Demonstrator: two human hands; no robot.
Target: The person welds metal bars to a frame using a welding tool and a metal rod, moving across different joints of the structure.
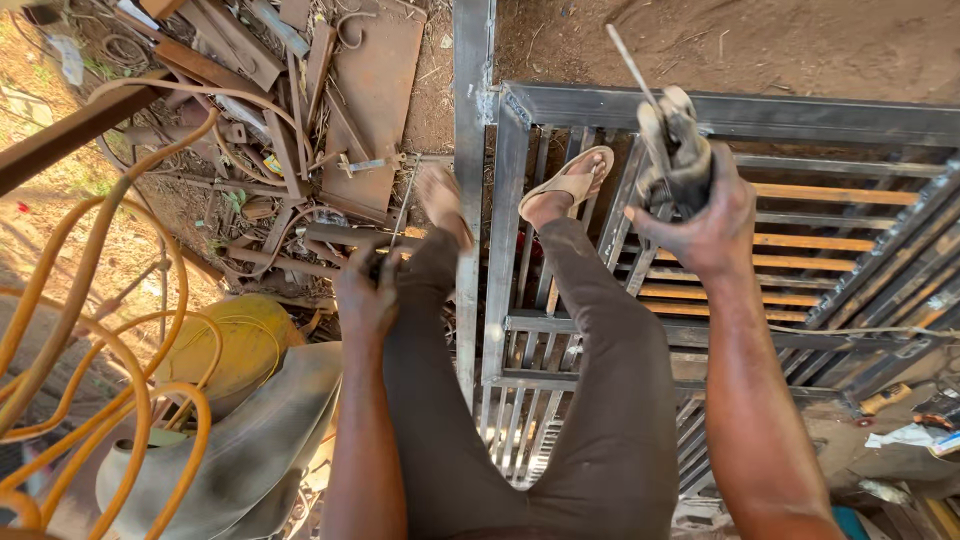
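Here the right hand (pixel 705 215) is clenched around the electrode holder (pixel 680 150), rod up, so steady it before lowering to the steel frame (pixel 620 105), while the left hand (pixel 365 295) rests closed on the knee.

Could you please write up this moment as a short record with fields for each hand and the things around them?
Setting: outdoor dirt yard, seen from the head camera
Right hand: raised, gripping a grimy dark electrode holder with a thin welding rod sticking up
Left hand: resting on the left knee, contents hidden
Below: grey steel bar gate frame, sandalled foot on it
Left side: rusty scrap metal pile, orange hoses, yellow cylinder
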